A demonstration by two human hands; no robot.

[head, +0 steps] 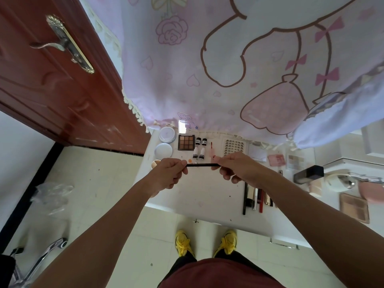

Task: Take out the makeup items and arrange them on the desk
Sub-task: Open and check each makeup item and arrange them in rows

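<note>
Forearms (116,215) are stretching out: left grip (168,175) is pinching 1 end of a slim black pencil (200,165), right grip (243,169) is pinching the other, above the surface (207,194). Placing seems to be underway; next it is needing lowering beside the stick row (257,198).
</note>
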